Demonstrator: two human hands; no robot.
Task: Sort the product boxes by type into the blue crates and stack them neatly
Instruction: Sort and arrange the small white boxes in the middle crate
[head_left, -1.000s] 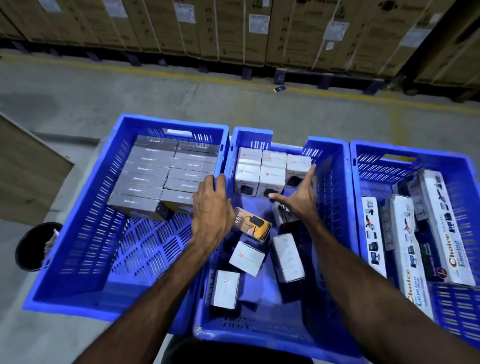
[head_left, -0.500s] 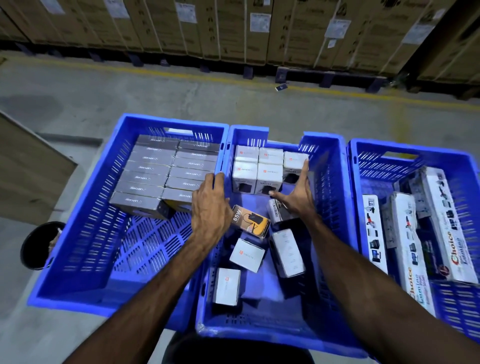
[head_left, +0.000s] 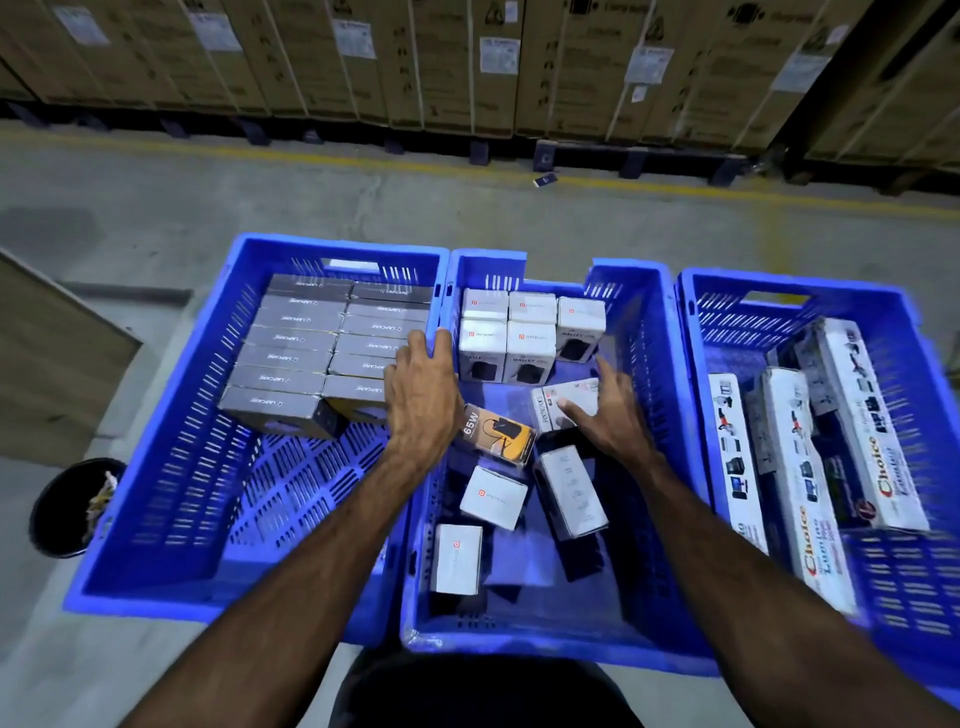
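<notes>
Three blue crates stand side by side on the floor. The left crate (head_left: 171, 431) holds neat rows of flat grey boxes (head_left: 301, 358). In the middle crate (head_left: 519, 642), small white boxes (head_left: 506, 338) stand stacked at the far end. Loose ones lie nearer me, among them an orange 65W box (head_left: 498, 434) and a white box (head_left: 569, 402). My left hand (head_left: 423, 395) grips the rim between the left and middle crates. My right hand (head_left: 608, 410) closes on that lying white box, thumb on its top face. The right crate (head_left: 753, 288) holds long white "Choice" boxes (head_left: 800, 467).
A black bin (head_left: 72, 506) with scraps stands on the floor left of the crates. A wooden board (head_left: 52, 353) juts in at the left edge. Tall cardboard cartons (head_left: 467, 62) on pallets line the back, beyond a yellow floor line.
My right hand has dropped from the upright stacked white boxes onto the lying white box nearer me. My left hand stays on the crate rim.
</notes>
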